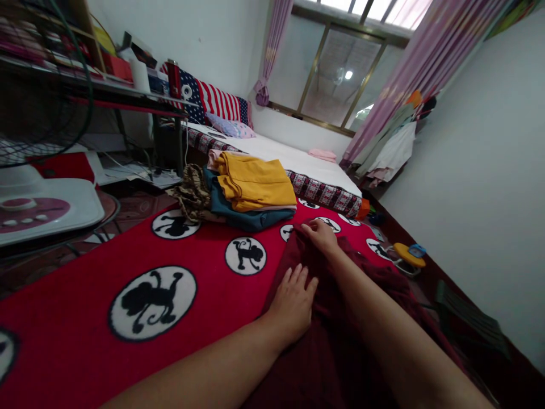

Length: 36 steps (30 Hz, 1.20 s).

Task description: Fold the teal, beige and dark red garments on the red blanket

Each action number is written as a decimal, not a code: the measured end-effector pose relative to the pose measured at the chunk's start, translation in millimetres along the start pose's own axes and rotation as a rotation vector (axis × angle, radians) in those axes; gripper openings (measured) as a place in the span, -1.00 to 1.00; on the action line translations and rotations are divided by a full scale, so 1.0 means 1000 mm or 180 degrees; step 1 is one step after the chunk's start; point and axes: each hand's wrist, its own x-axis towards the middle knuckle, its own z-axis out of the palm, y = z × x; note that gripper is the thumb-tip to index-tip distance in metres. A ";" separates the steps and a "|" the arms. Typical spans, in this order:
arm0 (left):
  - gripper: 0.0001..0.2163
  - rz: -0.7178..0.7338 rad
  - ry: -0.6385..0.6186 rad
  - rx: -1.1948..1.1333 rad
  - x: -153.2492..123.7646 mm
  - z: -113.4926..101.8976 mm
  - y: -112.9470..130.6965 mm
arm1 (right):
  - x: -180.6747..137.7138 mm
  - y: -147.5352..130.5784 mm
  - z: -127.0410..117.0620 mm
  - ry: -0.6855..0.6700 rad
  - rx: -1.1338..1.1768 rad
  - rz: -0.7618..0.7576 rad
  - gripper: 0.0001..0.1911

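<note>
A dark maroon garment lies spread over the red cover with monkey prints. My left hand rests flat on its left side, fingers stretched out. Farther up, my right hand pinches the garment's far edge between curled fingers. Just beyond the hands sits a stack of folded clothes, with a yellow garment on top and a teal one beneath. A crumpled brown patterned cloth lies against the stack's left side.
Behind the stack stands a bed with a white sheet. At left are a cluttered desk and a fan with a white base. A yellow stool and a dark folding chair stand along the right wall.
</note>
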 end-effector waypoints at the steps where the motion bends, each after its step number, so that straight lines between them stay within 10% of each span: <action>1: -0.49 0.0046 0.0000 -0.0002 0.000 0.000 0.000 | 0.006 -0.004 0.005 -0.0069 0.0032 -0.0009 -0.57; 12: -0.48 0.0249 0.0205 -0.0143 -0.004 0.003 -0.002 | 0.041 -0.017 0.015 -0.0410 -0.0062 -0.0182 -0.85; 20: -0.35 -0.0158 0.0882 0.0056 0.000 -0.004 0.003 | 0.045 -0.008 -0.006 0.0636 -0.0015 0.0058 -0.61; 27: -0.37 -0.0535 0.0137 0.0015 0.002 -0.003 -0.003 | 0.020 0.007 0.025 -0.0249 0.0506 -0.0226 -0.69; 36: -0.49 -0.0552 0.0299 -0.0064 0.005 -0.001 -0.006 | -0.035 0.085 -0.045 -0.0793 0.0615 0.0110 -0.81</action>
